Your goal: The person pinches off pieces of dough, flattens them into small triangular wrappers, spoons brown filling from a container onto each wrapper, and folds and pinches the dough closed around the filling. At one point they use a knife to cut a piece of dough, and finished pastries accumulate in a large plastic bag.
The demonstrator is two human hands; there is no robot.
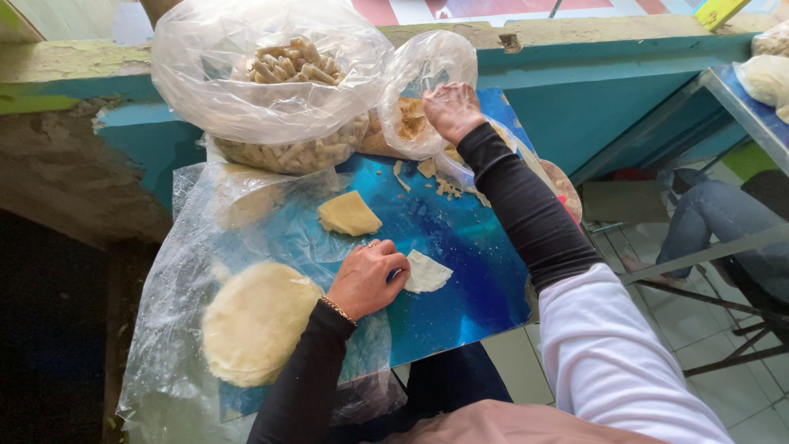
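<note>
Your left hand (367, 278) rests on the blue table top (468, 288), fingers curled together, fingertips pressing the edge of a small pale wrapper sheet (427, 272) that lies flat just right of the hand. Your right hand (450, 110) reaches forward into a small clear bag of brownish filling (415, 115) at the far edge of the table; the fingers are bunched downward, but what they pinch cannot be told. A round stack of wrappers (256, 321) lies on clear plastic near your left wrist. A folded wrapper piece (348, 214) lies mid-table. A large bag of finished rolls (288, 99) stands at far left, beside the filling bag.
</note>
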